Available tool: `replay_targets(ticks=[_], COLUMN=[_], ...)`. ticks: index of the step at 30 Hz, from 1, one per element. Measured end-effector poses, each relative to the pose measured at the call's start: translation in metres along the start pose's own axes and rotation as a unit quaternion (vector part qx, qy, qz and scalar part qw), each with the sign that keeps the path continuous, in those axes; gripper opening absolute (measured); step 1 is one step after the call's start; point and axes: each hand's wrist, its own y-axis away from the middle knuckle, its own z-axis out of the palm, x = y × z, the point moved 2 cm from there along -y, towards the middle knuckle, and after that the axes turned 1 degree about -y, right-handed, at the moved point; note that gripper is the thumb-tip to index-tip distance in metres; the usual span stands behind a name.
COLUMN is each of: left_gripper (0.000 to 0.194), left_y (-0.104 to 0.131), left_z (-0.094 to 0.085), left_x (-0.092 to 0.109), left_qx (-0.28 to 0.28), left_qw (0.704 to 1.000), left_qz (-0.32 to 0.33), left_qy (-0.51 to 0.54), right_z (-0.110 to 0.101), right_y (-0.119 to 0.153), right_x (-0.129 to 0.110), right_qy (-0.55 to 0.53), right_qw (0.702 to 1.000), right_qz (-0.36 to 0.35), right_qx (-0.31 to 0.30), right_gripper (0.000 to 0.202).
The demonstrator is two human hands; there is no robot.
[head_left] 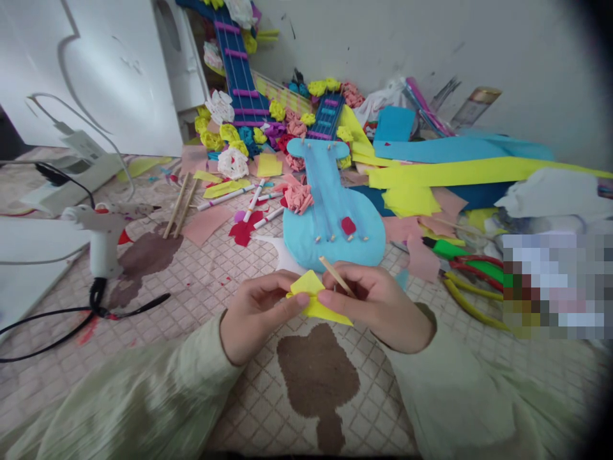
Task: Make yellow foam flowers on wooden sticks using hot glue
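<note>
Between both hands is a small piece of yellow paper (330,311), creased where the two thumbs press on it. My left hand (261,313) pinches its left side, fingers closed. At the right side, my right hand (378,300) pinches the paper too and also keeps a thin wooden stick (330,268) tucked in its fingers, the stick's tip pointing up and left. Just beyond the hands lies a light-blue guitar-shaped cutout (330,211) with strings, small pegs and a dark red spot on it. A crumpled pink paper flower (297,197) touches its left edge.
To the left stand a white glue gun (103,239) with a black cord and a power strip (71,179). Scissors (474,297) lie at right. Markers (253,201), wooden sticks (182,204), paper strips (450,169) and a dark-blue decorated guitar (244,83) fill the back.
</note>
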Motion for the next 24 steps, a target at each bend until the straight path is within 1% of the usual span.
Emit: replay_targets(ticks=[4, 9, 11, 13, 16, 21, 24], left_gripper=[0.005, 0.004, 0.007, 0.009, 0.011, 0.014, 0.015], left_y=[-0.0011, -0.0025, -0.0022, -0.0018, -0.0017, -0.0028, -0.0032], left_z=[-0.0022, -0.0009, -0.0005, -0.0011, -0.0024, -0.0010, -0.0015], left_x=[-0.0021, -0.0020, -0.0017, -0.0017, -0.0017, -0.0003, -0.0015], left_qx=[0.008, -0.022, -0.031, -0.022, -0.004, -0.025, -0.009], left_qw=[1.000, 1.000, 0.999, 0.999, 0.997, 0.994, 0.995], left_qz=[-0.001, -0.020, -0.021, -0.017, -0.012, -0.013, -0.030], left_qy=[-0.013, 0.003, -0.015, -0.043, -0.081, -0.104, -0.099], right_z=[-0.0001, -0.0001, 0.0000, 0.0002, 0.0006, 0.0015, -0.0006], right_y=[-0.0010, -0.0010, -0.0009, -0.0010, -0.0014, -0.0013, 0.0006], right_x=[0.0018, 0.0047, 0.0050, 0.0052, 0.0058, 0.0073, 0.0055], right_qy=[-0.007, -0.001, 0.011, 0.027, 0.053, 0.101, 0.139], right_qw=[1.000, 1.000, 1.000, 1.000, 0.999, 0.994, 0.985], right_qz=[0.009, 0.021, 0.017, 0.010, -0.005, -0.036, -0.086], right_qx=[0.005, 0.001, -0.001, -0.001, 0.008, 0.013, 0.058], right_gripper=[0.019, 0.020, 0.019, 0.019, 0.017, 0.016, 0.017])
